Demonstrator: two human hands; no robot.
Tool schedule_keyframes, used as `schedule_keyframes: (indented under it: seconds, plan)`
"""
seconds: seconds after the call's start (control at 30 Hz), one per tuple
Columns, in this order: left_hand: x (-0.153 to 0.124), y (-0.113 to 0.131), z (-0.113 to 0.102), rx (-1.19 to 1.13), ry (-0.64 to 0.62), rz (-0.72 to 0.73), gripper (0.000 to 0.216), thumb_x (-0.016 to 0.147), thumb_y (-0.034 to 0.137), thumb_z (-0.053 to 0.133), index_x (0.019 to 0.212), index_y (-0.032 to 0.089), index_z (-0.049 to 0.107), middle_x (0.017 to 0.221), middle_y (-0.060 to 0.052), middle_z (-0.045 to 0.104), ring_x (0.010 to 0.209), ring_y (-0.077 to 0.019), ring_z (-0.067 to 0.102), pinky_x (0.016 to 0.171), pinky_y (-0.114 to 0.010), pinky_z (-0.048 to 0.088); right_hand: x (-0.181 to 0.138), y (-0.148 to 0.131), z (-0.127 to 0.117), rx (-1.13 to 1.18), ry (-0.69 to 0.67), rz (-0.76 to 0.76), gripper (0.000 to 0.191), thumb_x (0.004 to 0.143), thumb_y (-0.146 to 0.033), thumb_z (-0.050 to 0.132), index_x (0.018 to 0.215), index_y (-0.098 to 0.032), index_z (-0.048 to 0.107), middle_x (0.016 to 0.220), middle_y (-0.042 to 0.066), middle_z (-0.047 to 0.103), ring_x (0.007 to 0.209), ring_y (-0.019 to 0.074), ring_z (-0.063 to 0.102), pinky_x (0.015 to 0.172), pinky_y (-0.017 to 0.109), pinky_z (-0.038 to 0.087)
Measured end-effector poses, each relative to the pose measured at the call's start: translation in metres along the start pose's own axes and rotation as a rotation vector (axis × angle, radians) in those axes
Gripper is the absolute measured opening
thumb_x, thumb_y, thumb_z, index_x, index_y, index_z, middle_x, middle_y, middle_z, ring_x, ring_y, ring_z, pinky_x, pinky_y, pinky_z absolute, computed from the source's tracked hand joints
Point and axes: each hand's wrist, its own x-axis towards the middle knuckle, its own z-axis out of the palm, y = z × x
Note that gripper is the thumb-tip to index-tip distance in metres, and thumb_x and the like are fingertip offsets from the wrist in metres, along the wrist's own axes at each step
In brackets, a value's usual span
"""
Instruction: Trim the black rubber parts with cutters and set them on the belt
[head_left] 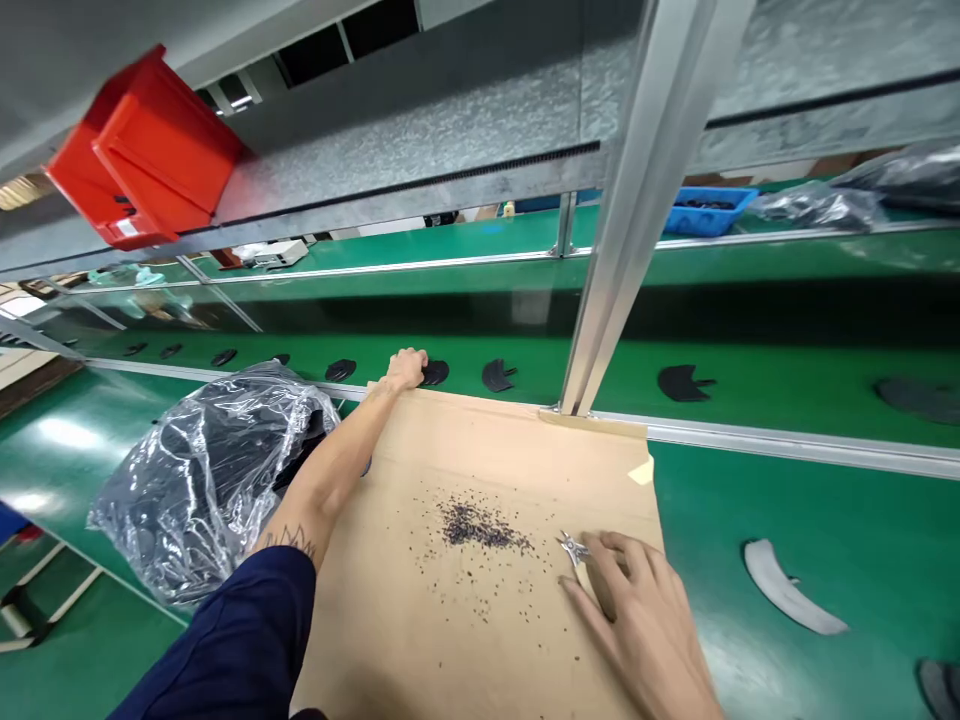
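My left hand (407, 368) stretches over the metal rail to the green belt, its fingers curled at the edge of a flat black part (436, 373). The fingertips are partly hidden. In my right hand (637, 610) rests a pair of small side cutters (575, 549), its metal jaws pointing up and left and its handles partly covered by my fingers. Beneath both arms lies a brown cardboard sheet (420, 450). Many tiny black scraps (480, 524) are scattered at its middle, left of the cutters.
More black parts (496, 375) lie spaced along the belt. A clear plastic bag (217, 470) of black pieces sits left of the cardboard. An upright metal post (622, 200) rises behind it. A grey curved piece (791, 588) lies right; a red bin (157, 150) hangs upper left.
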Motion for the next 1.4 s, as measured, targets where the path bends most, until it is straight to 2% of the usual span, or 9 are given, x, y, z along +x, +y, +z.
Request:
schedule_keyframes:
  seconds: [0.3,0.47,0.63,0.73,0.87,1.0,1.13,1.27,1.4]
  plan:
    - [-0.008,0.090,0.046,-0.509,0.080,0.310,0.035,0.098,0.037,0.062,0.128,0.017,0.061,0.130,-0.011,0.063,0.111,-0.0233,0.065,0.094,-0.044,0.058,0.003,-0.003,-0.006,0.039,0.004,-0.013,0.027,0.099,-0.041,0.056,0.115,-0.023,0.066,0.109,0.012,0.068,0.100,0.0270,0.066,0.078,0.039,0.057]
    - [-0.033,0.102,0.046,-0.763,0.135,0.400,0.030,0.101,0.037,0.058,0.125,0.021,0.063,0.132,-0.010,0.062,0.112,-0.0219,0.064,0.096,-0.042,0.057,0.005,-0.002,-0.009,0.152,0.057,-0.020,0.023,0.100,-0.037,0.054,0.114,-0.022,0.066,0.104,0.011,0.068,0.097,0.0271,0.068,0.078,0.041,0.058]
    - [-0.124,0.092,0.044,-0.815,0.116,0.376,0.028,0.103,0.036,0.053,0.122,0.020,0.064,0.124,-0.009,0.065,0.106,-0.0197,0.067,0.092,-0.039,0.059,0.010,-0.012,-0.005,0.471,0.091,0.093,0.037,0.099,-0.038,0.056,0.133,-0.024,0.059,0.111,0.012,0.071,0.101,0.0281,0.070,0.084,0.044,0.060]
    - [-0.208,0.089,0.046,-0.737,0.024,0.375,0.018,0.100,0.026,0.057,0.116,0.026,0.065,0.107,-0.007,0.072,0.097,-0.0198,0.072,0.081,-0.034,0.062,0.020,-0.038,0.001,0.873,-0.106,0.231,0.058,0.097,-0.049,0.057,0.148,-0.025,0.044,0.112,0.011,0.072,0.092,0.0236,0.073,0.080,0.039,0.062]
    - [-0.273,0.066,0.025,-0.490,-0.136,0.385,0.018,0.098,0.020,0.059,0.115,0.020,0.065,0.099,-0.005,0.075,0.085,-0.0155,0.072,0.076,-0.028,0.060,0.031,-0.070,0.005,1.112,-0.413,0.356,0.051,0.090,-0.059,0.064,0.124,-0.022,0.063,0.086,0.006,0.073,0.072,0.0219,0.071,0.074,0.037,0.061]
    - [-0.253,0.006,-0.018,-0.044,-0.090,0.237,0.023,0.098,0.011,0.047,0.105,0.016,0.067,0.110,-0.012,0.071,0.108,-0.0238,0.062,0.097,-0.043,0.049,0.034,-0.072,0.007,1.075,-0.370,0.447,0.052,0.085,-0.064,0.066,0.113,-0.020,0.068,0.068,0.003,0.067,0.065,0.0232,0.066,0.062,0.036,0.055]
    - [-0.217,-0.041,-0.038,0.222,-0.004,0.071,0.027,0.092,-0.001,0.040,0.093,0.011,0.065,0.097,-0.021,0.069,0.111,-0.0338,0.055,0.098,-0.056,0.038,0.034,-0.066,0.008,1.045,-0.300,0.462,0.053,0.084,-0.064,0.067,0.112,-0.019,0.070,0.070,0.003,0.066,0.063,0.0219,0.063,0.061,0.035,0.053]
    - [-0.212,-0.049,-0.038,0.269,0.009,0.074,0.020,0.086,-0.001,0.050,0.086,0.013,0.063,0.086,-0.017,0.069,0.105,-0.0324,0.059,0.095,-0.050,0.040,0.031,-0.065,0.005,1.020,-0.254,0.404,0.049,0.088,-0.060,0.063,0.114,-0.020,0.072,0.091,0.009,0.074,0.089,0.0287,0.070,0.078,0.041,0.058]
    - [-0.225,-0.028,-0.031,0.012,0.009,0.178,0.021,0.091,0.013,0.053,0.108,0.017,0.063,0.098,-0.010,0.070,0.094,-0.0226,0.062,0.087,-0.037,0.048,0.025,-0.064,0.005,1.000,-0.238,0.364,0.043,0.091,-0.057,0.061,0.113,-0.022,0.072,0.113,0.012,0.075,0.110,0.0322,0.068,0.092,0.044,0.056]
